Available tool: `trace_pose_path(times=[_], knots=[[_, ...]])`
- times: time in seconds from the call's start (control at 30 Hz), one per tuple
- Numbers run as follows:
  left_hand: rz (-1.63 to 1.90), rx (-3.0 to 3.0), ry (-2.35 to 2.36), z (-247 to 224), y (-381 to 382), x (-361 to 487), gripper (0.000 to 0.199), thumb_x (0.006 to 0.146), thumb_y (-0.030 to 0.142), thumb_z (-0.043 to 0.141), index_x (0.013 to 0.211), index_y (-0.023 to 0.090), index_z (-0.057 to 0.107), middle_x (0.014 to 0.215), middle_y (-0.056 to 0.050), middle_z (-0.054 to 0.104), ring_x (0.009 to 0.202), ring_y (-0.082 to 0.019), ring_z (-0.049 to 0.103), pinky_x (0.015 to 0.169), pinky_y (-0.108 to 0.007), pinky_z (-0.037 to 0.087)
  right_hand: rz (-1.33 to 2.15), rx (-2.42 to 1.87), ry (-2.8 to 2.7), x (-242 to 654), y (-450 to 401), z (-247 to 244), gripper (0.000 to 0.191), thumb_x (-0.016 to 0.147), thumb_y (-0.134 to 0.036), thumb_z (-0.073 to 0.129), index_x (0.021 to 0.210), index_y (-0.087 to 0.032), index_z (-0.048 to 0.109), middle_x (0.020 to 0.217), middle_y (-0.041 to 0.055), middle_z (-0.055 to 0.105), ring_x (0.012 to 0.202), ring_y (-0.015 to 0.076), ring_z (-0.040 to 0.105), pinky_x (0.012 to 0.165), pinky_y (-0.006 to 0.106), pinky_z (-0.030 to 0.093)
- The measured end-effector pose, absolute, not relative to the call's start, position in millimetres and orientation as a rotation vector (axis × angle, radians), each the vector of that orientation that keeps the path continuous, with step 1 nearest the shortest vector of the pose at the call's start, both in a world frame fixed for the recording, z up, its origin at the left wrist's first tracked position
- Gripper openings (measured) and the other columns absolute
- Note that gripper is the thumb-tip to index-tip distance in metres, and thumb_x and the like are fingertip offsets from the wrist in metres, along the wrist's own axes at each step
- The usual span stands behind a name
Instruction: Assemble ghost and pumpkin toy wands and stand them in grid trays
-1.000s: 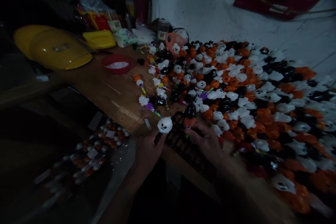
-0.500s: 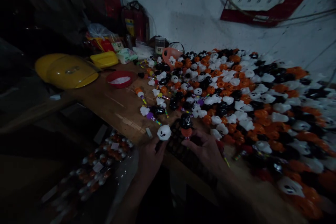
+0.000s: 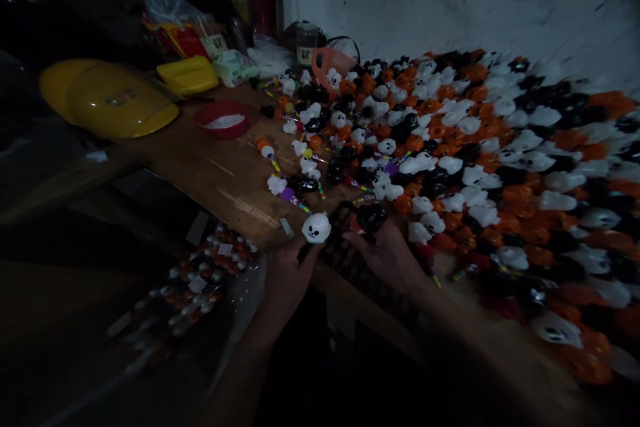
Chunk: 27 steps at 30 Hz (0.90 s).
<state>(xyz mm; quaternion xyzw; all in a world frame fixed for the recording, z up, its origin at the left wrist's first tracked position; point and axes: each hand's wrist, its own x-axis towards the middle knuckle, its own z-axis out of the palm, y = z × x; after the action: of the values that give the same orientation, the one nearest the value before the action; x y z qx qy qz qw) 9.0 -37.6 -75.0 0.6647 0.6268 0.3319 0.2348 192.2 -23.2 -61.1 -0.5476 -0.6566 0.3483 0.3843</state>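
My left hand (image 3: pixel 290 273) is closed around the lower part of a white skull-faced toy (image 3: pixel 316 228), whose head stands up above the fingers. To its right, my right hand (image 3: pixel 387 255) pinches an orange toy with a black top (image 3: pixel 371 217), tilted over to the right. Both hands are near the table's front edge, over a dark tray with rows of holes (image 3: pixel 350 263). Just beyond them lie small toys with bright candy tubes, among them a white one with a purple part (image 3: pixel 287 195).
A large heap of white, orange and black toys (image 3: pixel 465 147) covers the right side. On the wooden table (image 3: pixel 200 167) are a red bowl (image 3: pixel 223 121), a yellow scoop (image 3: pixel 187 77) and a yellow rounded object (image 3: pixel 115 99). Bagged toys (image 3: pixel 215 263) sit below the left edge.
The black-topped toy in my right hand has tipped from upright to the right. My left hand still holds the skull toy. The view has shifted downward.
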Motion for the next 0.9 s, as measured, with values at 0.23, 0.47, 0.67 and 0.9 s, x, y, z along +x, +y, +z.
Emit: trace_pose_path(times=[0.23, 0.47, 0.67, 0.9], knots=[[0.960, 1.754, 1.655, -84.3, -36.9, 4.0, 0.024, 0.082, 0.039, 0.058, 0.096, 0.023, 0.071, 0.086, -0.001, 0.074, 0.078, -0.019, 0.067, 0.071, -0.027, 0.049, 0.933, -1.297, -1.670, 181.7, 2.4, -62.7, 0.014, 0.080, -0.028, 0.063, 0.086, -0.017, 0.065, 0.087, 0.0039, 0.070, 0.081, 0.0205, 0.064, 0.072, 0.031, 0.049], [1.017, 1.711, 1.608, -87.2, -33.3, 1.4, 0.024, 0.079, 0.039, 0.063, 0.095, 0.024, 0.072, 0.089, -0.002, 0.073, 0.090, -0.022, 0.066, 0.087, -0.033, 0.049, 1.016, -1.247, -1.615, 183.1, 17.7, -58.6, 0.015, 0.077, -0.030, 0.066, 0.072, -0.016, 0.064, 0.066, 0.0003, 0.064, 0.054, 0.0122, 0.053, 0.050, 0.023, 0.040], [1.033, 1.656, 1.569, -91.7, -31.8, 2.1, 0.027, 0.079, 0.040, 0.063, 0.100, 0.025, 0.070, 0.102, -0.003, 0.071, 0.100, -0.021, 0.064, 0.093, -0.036, 0.047, 1.113, -1.123, -1.467, 185.0, 21.0, -66.3, 0.021, 0.077, -0.036, 0.067, 0.072, -0.015, 0.064, 0.064, -0.0023, 0.061, 0.059, 0.0109, 0.053, 0.055, 0.022, 0.041], [0.997, 1.692, 1.627, -83.6, -31.8, 5.7, 0.025, 0.078, 0.038, 0.064, 0.097, 0.023, 0.071, 0.099, -0.002, 0.072, 0.099, -0.022, 0.064, 0.093, -0.036, 0.046, 0.809, -1.195, -1.759, 180.0, 19.2, -62.6, 0.007, 0.079, -0.022, 0.066, 0.083, -0.017, 0.069, 0.079, -0.0004, 0.070, 0.073, 0.0139, 0.062, 0.065, 0.023, 0.043]])
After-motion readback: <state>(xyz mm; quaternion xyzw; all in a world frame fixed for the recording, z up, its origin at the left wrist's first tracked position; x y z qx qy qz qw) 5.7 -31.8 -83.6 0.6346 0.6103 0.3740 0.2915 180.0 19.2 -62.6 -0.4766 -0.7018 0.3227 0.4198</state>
